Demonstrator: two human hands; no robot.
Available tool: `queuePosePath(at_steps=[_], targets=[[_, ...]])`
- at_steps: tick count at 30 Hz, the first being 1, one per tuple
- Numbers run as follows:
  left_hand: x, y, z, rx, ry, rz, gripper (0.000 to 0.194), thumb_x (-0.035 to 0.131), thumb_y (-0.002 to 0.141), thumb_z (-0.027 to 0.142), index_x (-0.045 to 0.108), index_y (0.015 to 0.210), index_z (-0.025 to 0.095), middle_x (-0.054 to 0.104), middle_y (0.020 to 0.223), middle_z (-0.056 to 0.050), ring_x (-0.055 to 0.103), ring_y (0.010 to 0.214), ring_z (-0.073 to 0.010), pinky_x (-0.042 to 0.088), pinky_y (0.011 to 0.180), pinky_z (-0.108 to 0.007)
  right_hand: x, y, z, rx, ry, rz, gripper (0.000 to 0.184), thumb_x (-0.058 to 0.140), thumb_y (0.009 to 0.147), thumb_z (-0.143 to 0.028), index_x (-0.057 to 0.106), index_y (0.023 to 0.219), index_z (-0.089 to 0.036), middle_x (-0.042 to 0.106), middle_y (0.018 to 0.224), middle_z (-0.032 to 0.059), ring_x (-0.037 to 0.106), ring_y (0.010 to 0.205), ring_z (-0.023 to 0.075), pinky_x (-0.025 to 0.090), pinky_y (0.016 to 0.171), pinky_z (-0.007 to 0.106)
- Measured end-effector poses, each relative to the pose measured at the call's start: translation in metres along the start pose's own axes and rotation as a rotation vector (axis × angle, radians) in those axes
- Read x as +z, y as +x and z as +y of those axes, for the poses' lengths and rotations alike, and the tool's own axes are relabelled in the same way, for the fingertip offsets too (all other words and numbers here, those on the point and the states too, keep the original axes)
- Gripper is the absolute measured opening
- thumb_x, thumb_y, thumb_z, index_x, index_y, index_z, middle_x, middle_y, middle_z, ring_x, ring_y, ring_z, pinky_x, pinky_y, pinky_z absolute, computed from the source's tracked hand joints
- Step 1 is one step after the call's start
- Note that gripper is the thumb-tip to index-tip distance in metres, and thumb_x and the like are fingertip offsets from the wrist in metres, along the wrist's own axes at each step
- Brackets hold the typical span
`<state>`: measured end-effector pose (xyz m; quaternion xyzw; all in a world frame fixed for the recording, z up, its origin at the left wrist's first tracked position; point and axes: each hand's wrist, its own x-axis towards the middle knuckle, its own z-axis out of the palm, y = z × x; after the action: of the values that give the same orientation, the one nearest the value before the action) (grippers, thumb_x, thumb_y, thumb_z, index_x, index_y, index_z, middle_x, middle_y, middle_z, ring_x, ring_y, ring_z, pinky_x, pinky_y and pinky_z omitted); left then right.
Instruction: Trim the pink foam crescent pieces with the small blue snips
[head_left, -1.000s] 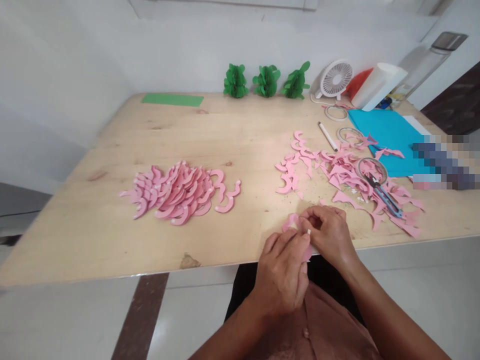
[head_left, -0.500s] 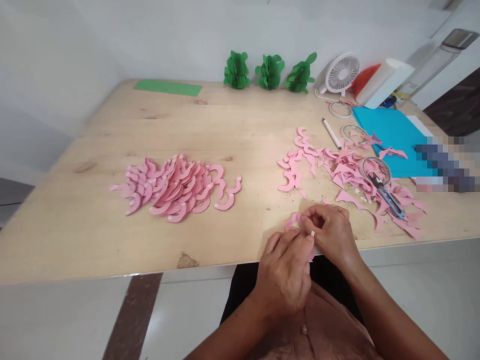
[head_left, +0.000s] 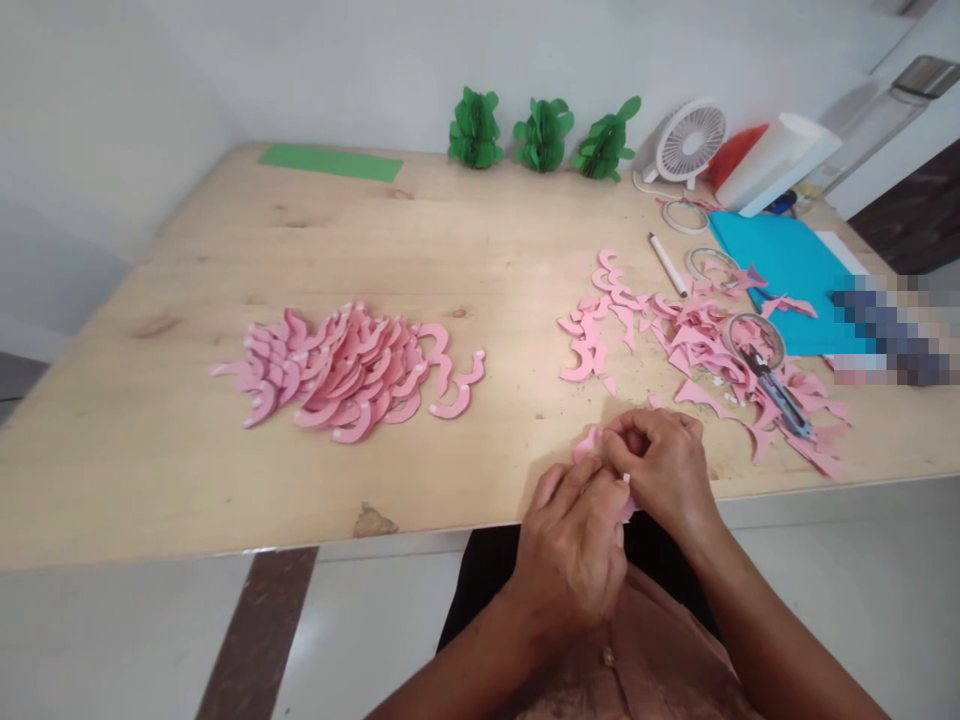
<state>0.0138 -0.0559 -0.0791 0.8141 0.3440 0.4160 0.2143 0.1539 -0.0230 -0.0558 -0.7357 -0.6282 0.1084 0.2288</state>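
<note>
Close to the table's front edge, both hands meet around a curved pink paper cutout (head_left: 587, 443). My left hand (head_left: 574, 535) is closed on it, with a small white bit (head_left: 626, 479) showing at a fingertip. My right hand (head_left: 664, 460) pinches at the same cutout from the right; its fingertips hide what lies between them. Most of the cutout is covered by the fingers. To the left lies a heap of wavy pink paper cutouts (head_left: 367, 370), several with white patches at their ends. A smaller group of pink cutouts (head_left: 583, 350) lies just beyond the hands.
Pink paper scraps (head_left: 697, 335) cover the right side, with tape rolls (head_left: 778, 340), a blue-handled cutting tool (head_left: 784, 400) and a white pen (head_left: 667, 265). Blue sheets (head_left: 795, 255), a small fan (head_left: 690, 140), green paper shapes (head_left: 544, 135) and a green strip (head_left: 330, 162) lie further back.
The view has shifted slightly. Both hands keep almost the same place and grip on the pink paper cutout; its visible part seems slightly turned.
</note>
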Motion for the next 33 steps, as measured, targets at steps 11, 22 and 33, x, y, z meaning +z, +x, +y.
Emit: queuePosePath(at_steps=[11, 22, 33], targets=[[0.0002, 0.0003, -0.0002, 0.012, -0.008, 0.007, 0.037, 0.042, 0.078, 0.005, 0.051, 0.114, 0.011, 0.067, 0.112, -0.016, 0.053, 0.120, -0.0283, 0.042, 0.088, -0.042, 0.0012, -0.0009, -0.0028, 0.014, -0.007, 0.008, 0.019, 0.055, 0.076, -0.029, 0.062, 0.061, -0.020, 0.056, 0.051, -0.0018, 0.053, 0.059, 0.0169, 0.031, 0.079, 0.038], [0.0000, 0.0000, -0.0005, 0.016, -0.009, 0.029, 0.036, 0.042, 0.077, 0.006, 0.052, 0.112, 0.011, 0.067, 0.113, -0.016, 0.055, 0.118, -0.0276, 0.043, 0.088, -0.042, 0.0040, -0.0015, -0.0024, 0.007, -0.017, 0.045, 0.020, 0.054, 0.076, -0.029, 0.061, 0.060, -0.020, 0.055, 0.049, -0.0021, 0.052, 0.057, 0.0166, 0.032, 0.078, 0.038], [0.0010, -0.0003, -0.0010, 0.006, -0.016, 0.021, 0.039, 0.041, 0.078, 0.006, 0.050, 0.114, 0.013, 0.066, 0.117, -0.015, 0.058, 0.114, -0.0259, 0.043, 0.088, -0.042, 0.0071, -0.0022, -0.0002, -0.017, -0.053, 0.075, 0.019, 0.056, 0.075, -0.030, 0.061, 0.059, -0.020, 0.057, 0.050, -0.0017, 0.052, 0.057, 0.0169, 0.031, 0.078, 0.037]])
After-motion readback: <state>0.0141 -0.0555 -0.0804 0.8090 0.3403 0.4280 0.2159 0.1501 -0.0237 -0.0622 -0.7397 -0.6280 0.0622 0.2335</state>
